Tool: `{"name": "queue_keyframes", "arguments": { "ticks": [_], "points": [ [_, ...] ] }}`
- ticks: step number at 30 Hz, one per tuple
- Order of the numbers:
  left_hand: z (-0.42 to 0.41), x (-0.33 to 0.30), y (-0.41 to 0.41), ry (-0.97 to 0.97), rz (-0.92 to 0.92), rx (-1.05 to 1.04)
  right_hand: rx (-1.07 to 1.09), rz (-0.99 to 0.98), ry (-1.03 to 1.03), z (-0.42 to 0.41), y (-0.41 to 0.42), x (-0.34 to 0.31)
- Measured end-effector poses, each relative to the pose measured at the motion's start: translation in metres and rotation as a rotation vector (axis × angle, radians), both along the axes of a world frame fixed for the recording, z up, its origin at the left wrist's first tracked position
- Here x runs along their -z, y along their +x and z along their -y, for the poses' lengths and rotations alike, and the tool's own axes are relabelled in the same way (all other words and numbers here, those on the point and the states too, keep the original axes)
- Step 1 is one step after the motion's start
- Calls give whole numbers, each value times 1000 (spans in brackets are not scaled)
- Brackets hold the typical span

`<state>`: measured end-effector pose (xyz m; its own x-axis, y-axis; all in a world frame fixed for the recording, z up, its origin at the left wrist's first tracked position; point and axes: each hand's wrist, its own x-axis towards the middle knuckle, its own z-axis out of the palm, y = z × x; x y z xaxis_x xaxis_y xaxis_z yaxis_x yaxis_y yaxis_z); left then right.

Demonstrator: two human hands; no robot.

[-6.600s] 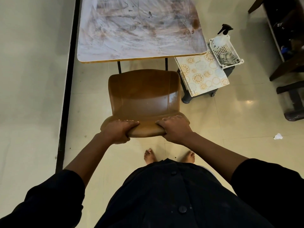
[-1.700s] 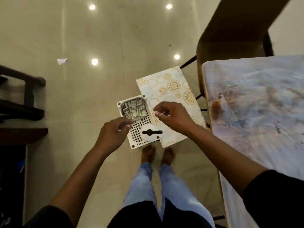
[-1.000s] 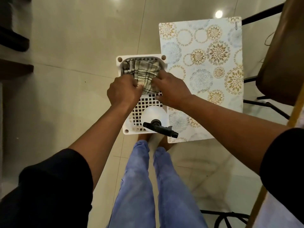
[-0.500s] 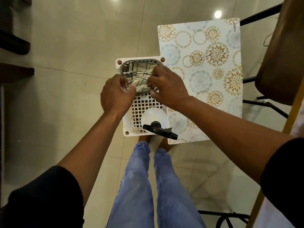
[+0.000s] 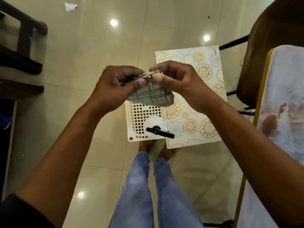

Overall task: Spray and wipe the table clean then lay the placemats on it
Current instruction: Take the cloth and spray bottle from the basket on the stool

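both hands have lifted the checked cloth [image 5: 152,94] out of the basket [image 5: 131,122].

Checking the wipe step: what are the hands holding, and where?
Both the left hand and right hand pinch the checked cloth along its bunched top edge.

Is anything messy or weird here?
Yes. The table at the right edge has brown smears and a dark blotch on its pale top, so it looks dirty. A scrap of white paper lies on the floor, top left.
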<state>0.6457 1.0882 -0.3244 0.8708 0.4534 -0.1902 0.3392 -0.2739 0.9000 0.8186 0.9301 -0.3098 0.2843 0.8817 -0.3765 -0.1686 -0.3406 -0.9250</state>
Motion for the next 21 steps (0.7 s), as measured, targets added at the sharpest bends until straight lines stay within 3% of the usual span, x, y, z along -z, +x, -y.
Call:
{"name": "queue_keyframes", "arguments": {
  "ticks": [4, 8, 13, 17, 21],
  "points": [
    [8, -32, 13, -108, 83, 63, -177, -27, -32, 19, 3, -23],
    [27, -33, 18, -75, 84, -27, -103, 0, -119, 37, -7, -18],
    [45, 1, -16, -163, -61, -159, 200, -20, -194, 72, -23, 1],
    [62, 38, -61, -192, -266, 40, 533, -142, -173, 94, -30, 12],
    [86, 59, -78, -173, -342, 140, 664, -157, -218, 110, -35, 26]
  ]
}}
